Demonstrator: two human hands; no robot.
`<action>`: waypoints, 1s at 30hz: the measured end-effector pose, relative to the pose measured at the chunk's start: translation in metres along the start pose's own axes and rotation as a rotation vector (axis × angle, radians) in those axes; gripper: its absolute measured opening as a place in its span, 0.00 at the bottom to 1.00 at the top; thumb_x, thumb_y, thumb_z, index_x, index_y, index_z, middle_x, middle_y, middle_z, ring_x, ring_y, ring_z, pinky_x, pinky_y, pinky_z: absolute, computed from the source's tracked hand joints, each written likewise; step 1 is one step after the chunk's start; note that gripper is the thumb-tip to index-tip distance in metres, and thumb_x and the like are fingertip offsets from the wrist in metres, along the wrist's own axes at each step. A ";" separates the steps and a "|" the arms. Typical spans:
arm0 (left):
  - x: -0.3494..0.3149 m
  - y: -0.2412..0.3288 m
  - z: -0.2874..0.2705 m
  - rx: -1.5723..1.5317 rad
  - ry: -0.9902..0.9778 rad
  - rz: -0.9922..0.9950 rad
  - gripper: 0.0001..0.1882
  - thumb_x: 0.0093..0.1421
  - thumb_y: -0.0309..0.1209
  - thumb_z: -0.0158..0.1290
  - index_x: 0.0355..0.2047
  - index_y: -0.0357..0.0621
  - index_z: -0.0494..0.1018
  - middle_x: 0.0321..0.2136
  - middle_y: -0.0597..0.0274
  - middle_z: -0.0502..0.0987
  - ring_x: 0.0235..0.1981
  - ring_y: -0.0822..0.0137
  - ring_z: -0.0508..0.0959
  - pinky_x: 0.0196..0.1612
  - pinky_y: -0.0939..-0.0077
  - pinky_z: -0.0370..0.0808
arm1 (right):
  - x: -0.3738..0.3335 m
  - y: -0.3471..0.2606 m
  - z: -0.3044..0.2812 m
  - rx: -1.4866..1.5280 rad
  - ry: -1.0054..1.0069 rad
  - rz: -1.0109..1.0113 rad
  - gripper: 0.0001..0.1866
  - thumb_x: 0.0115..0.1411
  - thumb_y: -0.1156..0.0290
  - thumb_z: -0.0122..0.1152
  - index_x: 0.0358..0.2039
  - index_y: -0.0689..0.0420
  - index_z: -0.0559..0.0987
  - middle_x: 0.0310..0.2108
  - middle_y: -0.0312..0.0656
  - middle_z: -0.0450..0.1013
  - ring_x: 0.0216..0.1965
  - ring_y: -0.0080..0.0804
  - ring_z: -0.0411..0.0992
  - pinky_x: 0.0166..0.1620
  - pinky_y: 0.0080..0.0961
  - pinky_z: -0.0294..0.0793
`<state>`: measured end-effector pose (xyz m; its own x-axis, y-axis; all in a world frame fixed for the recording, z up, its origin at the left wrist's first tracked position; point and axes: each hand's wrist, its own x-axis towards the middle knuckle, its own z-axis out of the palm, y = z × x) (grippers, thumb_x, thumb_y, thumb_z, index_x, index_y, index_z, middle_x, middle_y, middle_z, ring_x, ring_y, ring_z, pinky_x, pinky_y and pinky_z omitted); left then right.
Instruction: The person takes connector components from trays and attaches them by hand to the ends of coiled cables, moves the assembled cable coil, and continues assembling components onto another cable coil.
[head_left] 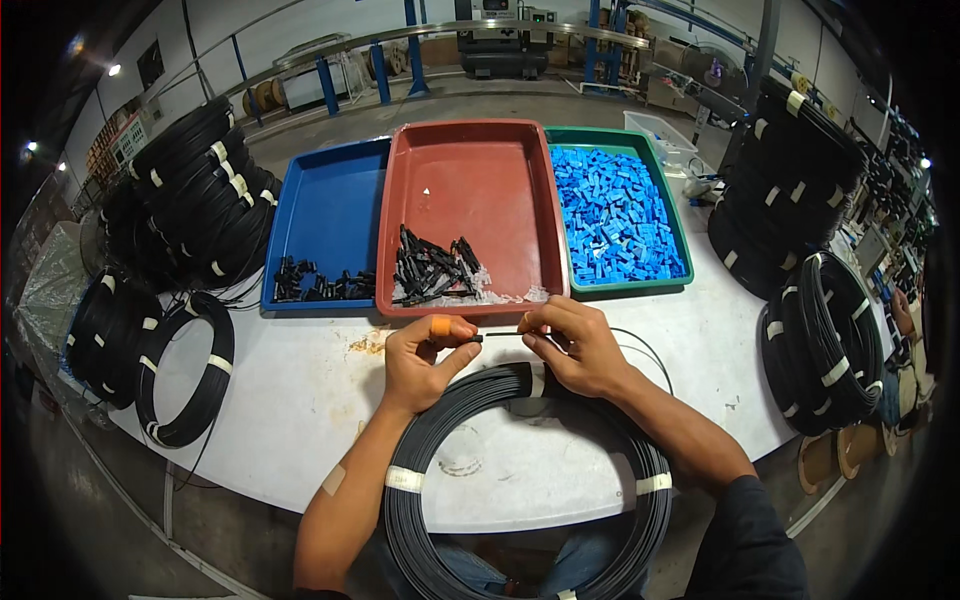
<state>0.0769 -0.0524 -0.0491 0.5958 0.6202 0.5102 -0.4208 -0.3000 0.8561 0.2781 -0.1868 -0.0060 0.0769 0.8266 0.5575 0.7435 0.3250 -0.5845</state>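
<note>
— Pinching a small black connector point(470, 339) in the left hand point(425, 360), thumb and orange-taped forefinger closed tight on it, just short of the tabletop's point(300, 400) far edge where the trays sat?

— Yes; right hand point(575, 345) closed too, fingertips nipped on the thin black cable end point(505, 337), fed level toward that connector, both held above the surface.

— And the rest of the cable?

— Led back into the big black coil point(530, 480), bound with white tape bands, lying at the near edge and hanging partly over it onto the lap.

— Handling, by the look of it?

— Probably light and springy at the free end, stiff enough to hold straight (judged from the line between the hands), so best gripped close to the tip. Connector likely small, hard and slippery; best taken by its sides. Coil as a whole likely heavy.

— Round about?

— Red tray point(480, 180) at the far edge with more black parts, blue tray point(330, 210) to its left, green tray point(665, 215) of blue pieces to its right. More black coils point(190, 190) stacked at the left and right edges.
</note>
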 end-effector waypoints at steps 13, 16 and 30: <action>0.001 0.006 -0.001 0.034 -0.053 0.076 0.10 0.54 0.13 0.64 0.36 0.34 0.80 0.40 0.51 0.81 0.42 0.66 0.83 0.47 0.73 0.83 | 0.001 0.002 0.001 0.059 0.026 -0.101 0.04 0.56 0.76 0.70 0.33 0.61 0.84 0.26 0.40 0.77 0.22 0.24 0.70 0.23 0.22 0.64; 0.000 0.006 -0.001 0.032 -0.046 0.063 0.10 0.54 0.14 0.65 0.37 0.33 0.80 0.40 0.51 0.81 0.42 0.66 0.83 0.47 0.73 0.83 | -0.001 0.003 0.002 0.073 0.022 -0.102 0.04 0.56 0.76 0.70 0.33 0.61 0.84 0.26 0.40 0.77 0.22 0.26 0.70 0.24 0.23 0.65; 0.001 0.011 -0.002 0.144 -0.081 0.058 0.10 0.52 0.13 0.67 0.33 0.35 0.81 0.39 0.49 0.83 0.40 0.64 0.84 0.46 0.70 0.82 | -0.004 0.006 0.002 -0.032 0.000 -0.119 0.04 0.55 0.73 0.69 0.31 0.57 0.84 0.25 0.40 0.75 0.23 0.37 0.76 0.25 0.30 0.72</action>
<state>0.0717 -0.0537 -0.0390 0.6289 0.5404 0.5589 -0.3571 -0.4379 0.8251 0.2812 -0.1872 -0.0124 -0.0136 0.7832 0.6216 0.7680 0.4063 -0.4951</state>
